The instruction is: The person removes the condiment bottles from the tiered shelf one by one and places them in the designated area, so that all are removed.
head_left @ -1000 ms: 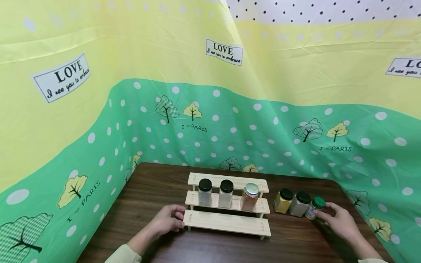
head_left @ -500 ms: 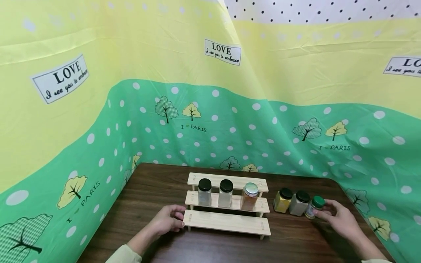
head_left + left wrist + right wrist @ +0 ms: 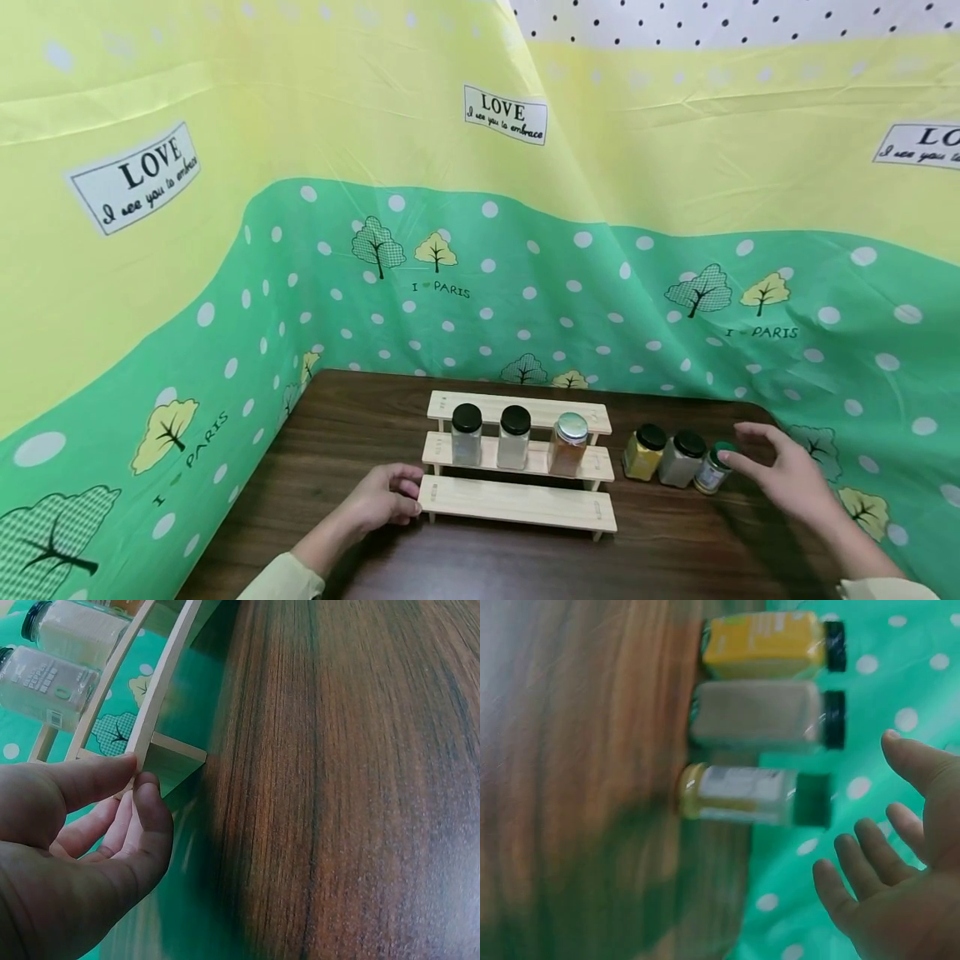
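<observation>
In the head view, a small jar with green cap (image 3: 714, 472) is seen standing upright on the table (image 3: 352, 417), its long axis vertical and its cap pointed upward. It is placed at the right end of a short row, just beside a grey jar with black cap (image 3: 682, 460) and a yellow jar with black cap (image 3: 643, 453). The right hand (image 3: 789, 473) is held to the right of the green cap, with the thumb and fingers apart; by the thumb the cap is partly covered. The wooden rack (image 3: 517, 503) is set with its three steps running from left to right, and three jars (image 3: 513, 440) are carried upright on its middle step. Its left front end is held by the left hand (image 3: 384, 498).

In the left wrist view, the front step is shown slantwise, its near end at the fingertips. This end is pinched between the thumb and the forefinger, and the other fingers are bent below.

In the right wrist view, which is blurred, the jar with green cap is shown sideways, its cap turned toward the hand. The fingers are spread and nothing is held; between them and the cap a gap is seen.
</observation>
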The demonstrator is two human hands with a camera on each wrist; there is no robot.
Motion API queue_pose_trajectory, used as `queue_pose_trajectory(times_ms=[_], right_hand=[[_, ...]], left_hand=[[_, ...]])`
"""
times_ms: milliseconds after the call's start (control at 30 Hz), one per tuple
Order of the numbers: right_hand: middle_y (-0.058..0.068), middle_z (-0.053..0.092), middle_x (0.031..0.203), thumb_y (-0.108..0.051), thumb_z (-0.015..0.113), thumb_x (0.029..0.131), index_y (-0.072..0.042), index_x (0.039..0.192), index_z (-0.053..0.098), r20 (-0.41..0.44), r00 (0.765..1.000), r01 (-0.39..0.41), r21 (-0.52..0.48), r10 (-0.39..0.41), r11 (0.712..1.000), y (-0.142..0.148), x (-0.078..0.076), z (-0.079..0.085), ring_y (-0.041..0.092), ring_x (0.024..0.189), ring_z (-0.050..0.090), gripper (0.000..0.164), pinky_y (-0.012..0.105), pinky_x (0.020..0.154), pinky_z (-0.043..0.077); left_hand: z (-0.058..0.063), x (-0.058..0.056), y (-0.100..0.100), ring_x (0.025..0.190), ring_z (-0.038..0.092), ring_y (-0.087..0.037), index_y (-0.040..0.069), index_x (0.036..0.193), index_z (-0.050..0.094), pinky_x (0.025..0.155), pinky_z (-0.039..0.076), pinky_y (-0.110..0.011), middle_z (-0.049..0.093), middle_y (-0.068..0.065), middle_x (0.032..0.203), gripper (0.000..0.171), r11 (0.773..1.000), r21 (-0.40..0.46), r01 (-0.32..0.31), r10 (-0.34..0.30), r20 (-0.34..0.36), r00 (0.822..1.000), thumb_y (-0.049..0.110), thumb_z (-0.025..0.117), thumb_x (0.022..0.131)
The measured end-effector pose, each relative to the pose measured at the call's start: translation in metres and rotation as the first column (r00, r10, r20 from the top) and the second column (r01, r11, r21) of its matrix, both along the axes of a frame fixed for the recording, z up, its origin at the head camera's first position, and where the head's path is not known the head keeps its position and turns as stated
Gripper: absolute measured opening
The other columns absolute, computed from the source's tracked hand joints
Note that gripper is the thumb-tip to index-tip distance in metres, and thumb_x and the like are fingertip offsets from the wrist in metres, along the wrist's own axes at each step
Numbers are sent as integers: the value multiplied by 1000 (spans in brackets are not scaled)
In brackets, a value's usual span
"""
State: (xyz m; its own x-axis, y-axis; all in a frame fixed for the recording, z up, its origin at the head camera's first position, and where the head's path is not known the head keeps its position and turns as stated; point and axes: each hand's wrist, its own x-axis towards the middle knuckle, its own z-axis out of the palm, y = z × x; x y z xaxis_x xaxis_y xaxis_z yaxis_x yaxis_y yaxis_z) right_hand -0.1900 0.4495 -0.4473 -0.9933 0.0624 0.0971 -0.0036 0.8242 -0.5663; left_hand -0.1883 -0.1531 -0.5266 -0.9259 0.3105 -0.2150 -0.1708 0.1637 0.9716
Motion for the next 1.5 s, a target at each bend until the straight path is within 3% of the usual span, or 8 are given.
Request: queue_pose_trajectory(times_ms=[267, 600, 967, 1500], right_hand=[[24, 56, 138, -47, 70, 96, -4, 143, 52, -99, 993, -66, 15, 67, 998, -41, -3, 28, 43, 118, 55, 66, 29, 72, 52], [14, 62, 135, -42, 71, 96, -13, 140, 56, -139, 974, -186, -34, 179, 982, -100, -4, 46, 32, 118, 59, 55, 26, 79, 53], [11, 65, 128, -34, 66, 101, -12, 135, 59, -167, 945, -306, -159, 280, 938, -150, -8, 31, 27, 111, 63, 41, 28, 78, 56], [13, 63, 132, -27, 76, 94, -11, 139, 57, -173, 900, -435, -282, 401, 855, -178, -11, 11, 38, 110, 67, 51, 30, 76, 59]], left_hand=[[-1, -1, 0, 74, 64, -19, -13, 133, 53, 64, 59, -33, 59, -14, 99, 58, 1000, 5, 1, -1, 4, 1000, -13, 73, 78], [-1, -1, 1, 74, 65, -19, -13, 133, 53, 64, 58, -33, 59, -14, 99, 58, 1000, 13, 2, -2, 6, 1000, -14, 73, 78], [1, -2, 1, 74, 66, -19, -13, 133, 54, 64, 59, -33, 60, -14, 99, 58, 1000, 2, 7, -7, -2, 1000, -14, 73, 79], [1, 0, 0, 72, 64, -19, -13, 132, 54, 63, 58, -33, 59, -14, 99, 58, 1000, 15, -7, 7, 2, 1000, -14, 73, 78]])
